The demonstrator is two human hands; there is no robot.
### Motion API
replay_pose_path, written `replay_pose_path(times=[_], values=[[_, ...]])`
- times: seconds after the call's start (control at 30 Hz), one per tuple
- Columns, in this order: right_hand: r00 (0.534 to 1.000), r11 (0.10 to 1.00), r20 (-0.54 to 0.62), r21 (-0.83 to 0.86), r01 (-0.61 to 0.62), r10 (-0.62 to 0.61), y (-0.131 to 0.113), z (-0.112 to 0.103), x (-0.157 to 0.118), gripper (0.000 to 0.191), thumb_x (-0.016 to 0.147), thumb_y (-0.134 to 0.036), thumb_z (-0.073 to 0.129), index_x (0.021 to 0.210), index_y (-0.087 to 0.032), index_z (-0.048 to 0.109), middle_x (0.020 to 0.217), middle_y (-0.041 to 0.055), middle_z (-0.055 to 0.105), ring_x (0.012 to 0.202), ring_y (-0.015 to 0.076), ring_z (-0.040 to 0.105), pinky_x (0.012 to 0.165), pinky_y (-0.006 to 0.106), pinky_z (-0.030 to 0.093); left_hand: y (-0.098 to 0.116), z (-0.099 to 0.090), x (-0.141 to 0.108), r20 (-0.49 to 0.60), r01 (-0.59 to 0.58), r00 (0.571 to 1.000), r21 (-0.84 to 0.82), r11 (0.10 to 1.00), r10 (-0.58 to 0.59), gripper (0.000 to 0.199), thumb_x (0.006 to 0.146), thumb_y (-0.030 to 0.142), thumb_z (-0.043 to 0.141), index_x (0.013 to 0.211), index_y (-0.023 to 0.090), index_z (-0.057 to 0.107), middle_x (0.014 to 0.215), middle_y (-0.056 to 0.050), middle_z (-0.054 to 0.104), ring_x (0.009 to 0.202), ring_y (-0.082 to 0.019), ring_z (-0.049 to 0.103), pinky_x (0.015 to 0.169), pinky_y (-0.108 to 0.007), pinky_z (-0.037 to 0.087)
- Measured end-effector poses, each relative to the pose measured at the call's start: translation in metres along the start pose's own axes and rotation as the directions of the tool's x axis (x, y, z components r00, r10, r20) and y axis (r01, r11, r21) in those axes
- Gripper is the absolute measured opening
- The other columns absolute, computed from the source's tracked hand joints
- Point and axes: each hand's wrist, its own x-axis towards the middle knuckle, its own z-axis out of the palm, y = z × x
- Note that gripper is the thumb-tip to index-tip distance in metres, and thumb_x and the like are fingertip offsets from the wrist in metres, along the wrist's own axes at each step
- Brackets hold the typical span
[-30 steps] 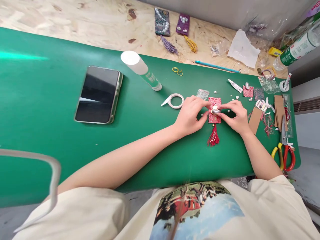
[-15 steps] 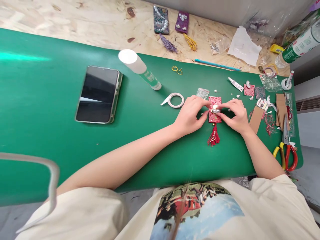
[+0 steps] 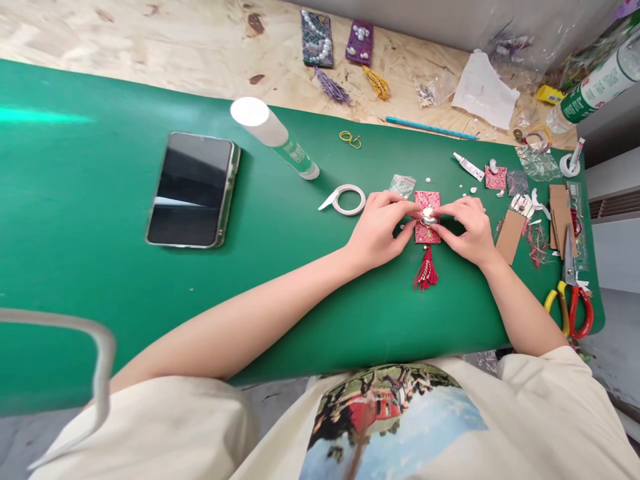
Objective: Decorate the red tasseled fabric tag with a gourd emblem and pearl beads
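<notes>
A small red patterned rectangular charm (image 3: pixel 427 233) lies on the green mat, with a red tassel (image 3: pixel 426 270) at its lower end. On its face sits a shiny silver and pearly ornament (image 3: pixel 429 219). My left hand (image 3: pixel 384 227) curls in from the left, fingertips at the ornament's left side. From the right, my right hand (image 3: pixel 465 230) touches the same ornament with thumb and index finger. Both hands are closed in a pinch around it. A small clear plastic bag (image 3: pixel 403 187) lies just beyond my left hand.
A phone (image 3: pixel 194 190), a tall glue stick (image 3: pixel 275 139) and a white tape ring (image 3: pixel 349 200) lie to the left. On the right are scissors (image 3: pixel 569 293), cardboard strips (image 3: pixel 509 238) and a small tube (image 3: pixel 469 167). Two finished-looking tasselled charms (image 3: pixel 317 40) rest on the wooden board behind.
The whole view has shifted slightly, so things appear a little further left. Both hands stay at the ornament on the red charm, with hardly any visible movement.
</notes>
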Motion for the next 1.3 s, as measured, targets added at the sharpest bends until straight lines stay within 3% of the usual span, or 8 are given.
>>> replay_pose_path(times=[0.23, 0.43, 0.53, 0.73, 1.07, 1.3], values=[[0.999, 1.0, -0.04, -0.009, 0.019, -0.02, -0.0031, -0.0013, 0.0006, 0.011, 0.088, -0.032, 0.069, 0.097, -0.026, 0.071, 0.09, 0.0026, 0.08, 0.08, 0.0212, 0.068, 0.078, 0.04, 0.05, -0.0013, 0.002, -0.0002, -0.016, 0.063, 0.998, 0.01, 0.998, -0.063, 0.019, 0.088, 0.017, 0.058, 0.105, 0.021, 0.065, 0.097, -0.006, 0.076, 0.097, -0.025, 0.065, 0.088, -0.043, 0.047], [0.975, 0.987, -0.194, 0.142, -0.08, 0.107, -0.0073, -0.0058, -0.002, 0.012, 0.087, -0.031, 0.068, 0.098, -0.025, 0.068, 0.086, 0.0025, 0.076, 0.075, 0.0183, 0.07, 0.07, 0.034, 0.055, -0.0015, 0.0015, -0.0006, -0.013, 0.059, 0.998, -0.025, 0.998, -0.059, 0.02, 0.088, 0.017, 0.058, 0.108, 0.021, 0.062, 0.099, -0.005, 0.077, 0.099, -0.026, 0.064, 0.091, -0.043, 0.045], [0.972, 0.973, -0.183, 0.204, -0.107, 0.145, -0.0069, -0.0058, -0.0022, 0.01, 0.086, -0.029, 0.067, 0.095, -0.024, 0.067, 0.082, 0.0017, 0.074, 0.069, 0.0164, 0.068, 0.065, 0.031, 0.055, -0.0015, 0.0015, -0.0009, -0.02, 0.062, 0.998, -0.053, 0.997, -0.063, 0.028, 0.088, 0.015, 0.058, 0.115, 0.021, 0.057, 0.099, -0.004, 0.078, 0.101, -0.026, 0.063, 0.093, -0.045, 0.043], [0.982, 0.983, -0.136, 0.149, -0.108, 0.128, -0.0059, -0.0045, 0.0019, 0.008, 0.088, -0.03, 0.065, 0.083, -0.024, 0.068, 0.078, 0.0028, 0.073, 0.072, 0.0177, 0.067, 0.068, 0.034, 0.055, 0.0001, 0.0001, -0.0001, 0.029, 0.099, 0.995, -0.053, 0.994, -0.097, 0.028, 0.089, 0.017, 0.057, 0.116, 0.021, 0.056, 0.101, -0.004, 0.078, 0.105, -0.027, 0.065, 0.095, -0.046, 0.042], [0.985, 0.98, -0.147, 0.19, -0.061, 0.09, -0.0031, -0.0025, 0.0019, 0.009, 0.088, -0.028, 0.067, 0.082, -0.024, 0.071, 0.082, 0.0037, 0.074, 0.075, 0.0165, 0.069, 0.071, 0.031, 0.056, -0.0001, 0.0013, -0.001, 0.014, 0.055, 0.998, -0.048, 0.997, -0.055, 0.033, 0.089, 0.015, 0.055, 0.122, 0.019, 0.048, 0.101, -0.004, 0.079, 0.107, -0.025, 0.068, 0.095, -0.044, 0.041], [0.985, 0.978, -0.113, 0.175, -0.11, 0.131, -0.0026, -0.0023, 0.0029, 0.013, 0.089, -0.034, 0.066, 0.081, -0.025, 0.071, 0.084, 0.0041, 0.076, 0.077, 0.0181, 0.07, 0.074, 0.034, 0.057, 0.0, 0.0005, -0.0001, 0.052, 0.089, 0.995, -0.053, 0.995, -0.086, 0.034, 0.089, 0.015, 0.055, 0.122, 0.02, 0.049, 0.101, -0.004, 0.078, 0.108, -0.026, 0.066, 0.096, -0.044, 0.04]])
